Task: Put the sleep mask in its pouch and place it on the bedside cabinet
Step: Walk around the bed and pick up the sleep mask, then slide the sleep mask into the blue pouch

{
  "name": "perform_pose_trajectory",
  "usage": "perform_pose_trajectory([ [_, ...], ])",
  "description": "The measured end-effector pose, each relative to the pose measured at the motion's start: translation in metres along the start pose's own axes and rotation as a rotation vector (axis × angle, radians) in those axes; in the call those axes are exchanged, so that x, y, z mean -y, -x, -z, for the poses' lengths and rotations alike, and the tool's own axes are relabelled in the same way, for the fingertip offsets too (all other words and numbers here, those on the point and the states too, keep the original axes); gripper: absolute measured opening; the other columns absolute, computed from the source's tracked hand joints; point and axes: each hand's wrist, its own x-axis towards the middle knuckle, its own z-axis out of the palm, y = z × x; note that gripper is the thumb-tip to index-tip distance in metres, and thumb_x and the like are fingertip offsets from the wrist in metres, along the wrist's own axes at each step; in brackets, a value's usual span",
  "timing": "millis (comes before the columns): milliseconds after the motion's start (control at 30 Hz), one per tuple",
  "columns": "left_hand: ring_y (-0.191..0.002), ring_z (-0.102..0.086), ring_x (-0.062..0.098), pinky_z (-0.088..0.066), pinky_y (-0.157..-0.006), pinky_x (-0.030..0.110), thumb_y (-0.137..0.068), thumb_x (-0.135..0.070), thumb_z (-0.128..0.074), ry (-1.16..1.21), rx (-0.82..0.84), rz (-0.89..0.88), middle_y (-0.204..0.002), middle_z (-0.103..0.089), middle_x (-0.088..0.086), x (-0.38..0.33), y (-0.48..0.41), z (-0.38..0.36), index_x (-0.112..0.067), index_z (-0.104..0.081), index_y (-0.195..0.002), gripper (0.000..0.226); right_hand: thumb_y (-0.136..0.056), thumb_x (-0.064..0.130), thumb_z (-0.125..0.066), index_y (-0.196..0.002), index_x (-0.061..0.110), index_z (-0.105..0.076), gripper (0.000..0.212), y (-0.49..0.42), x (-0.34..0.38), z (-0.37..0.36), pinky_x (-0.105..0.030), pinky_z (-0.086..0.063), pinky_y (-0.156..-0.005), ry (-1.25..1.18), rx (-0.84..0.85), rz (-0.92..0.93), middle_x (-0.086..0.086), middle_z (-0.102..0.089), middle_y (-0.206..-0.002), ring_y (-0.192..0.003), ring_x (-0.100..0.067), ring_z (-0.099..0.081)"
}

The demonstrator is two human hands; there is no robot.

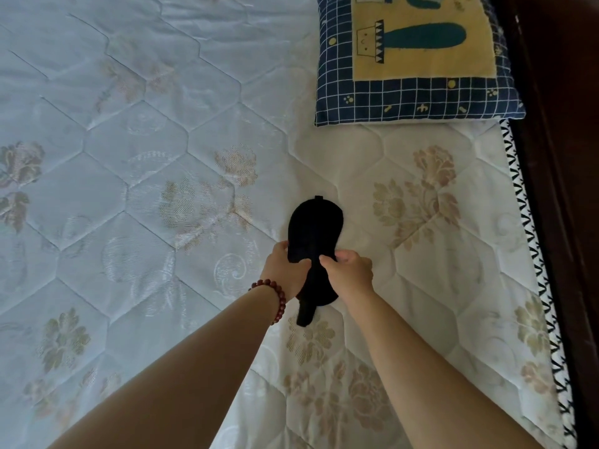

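A black sleep mask (313, 233) is held just above the quilted mattress (146, 157), its long side pointing away from me. My left hand (287, 270), with a red bead bracelet on the wrist, grips its left edge. My right hand (348, 272) pinches its middle from the right. A black strap end hangs below the hands toward me. I cannot see a pouch or a bedside cabinet.
A navy checked pillow (418, 102) with a yellow cactus panel lies at the top right. The dark wooden bed frame (557, 189) runs down the right edge, beside the mattress's black-and-white trim.
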Motion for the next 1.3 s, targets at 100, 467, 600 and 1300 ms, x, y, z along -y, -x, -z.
perform_pose_trajectory([
  [100,-0.116,-0.054,0.023,-0.047,-0.094,0.033,-0.086,-0.02,-0.057,0.004,0.025,0.01,-0.138,-0.048,0.009,0.001,0.0,0.0,-0.015,-0.031,-0.14,0.06,-0.088,0.026,-0.061,-0.114,-0.001,-0.057,0.038,0.002,0.002,0.002,-0.029,-0.053,-0.076,-0.133,0.039,-0.012,-0.014,-0.062,-0.107,-0.102,-0.03,-0.061],
  [467,-0.089,-0.058,0.015,-0.047,-0.077,0.025,-0.089,-0.02,-0.054,0.035,-0.093,-0.067,-0.104,-0.061,0.001,-0.008,0.015,0.003,-0.011,-0.053,-0.126,0.038,-0.09,0.02,-0.059,-0.056,0.019,-0.047,0.037,0.02,0.003,0.016,-0.013,-0.036,-0.045,-0.251,-0.038,0.115,0.004,-0.049,-0.056,-0.056,-0.009,-0.049],
  [600,-0.082,-0.059,0.01,-0.044,-0.061,0.016,-0.089,-0.02,-0.054,0.085,-0.104,-0.117,-0.106,-0.064,0.0,-0.015,0.032,0.005,-0.015,-0.058,-0.115,0.027,-0.091,0.022,-0.058,-0.087,0.011,-0.065,0.013,0.035,0.01,0.029,-0.016,-0.04,-0.052,-0.295,-0.041,0.158,0.007,-0.061,-0.072,-0.068,-0.007,-0.058],
  [1300,-0.097,-0.067,0.015,-0.054,-0.089,0.037,-0.081,-0.02,-0.064,0.298,-0.077,-0.359,-0.102,-0.072,-0.001,-0.135,0.243,0.051,-0.02,-0.069,-0.101,0.02,-0.084,0.028,-0.068,-0.064,0.032,-0.076,0.022,0.223,0.076,0.168,-0.038,-0.057,-0.077,-0.692,0.017,0.223,0.0,-0.077,-0.082,-0.086,-0.023,-0.072],
])
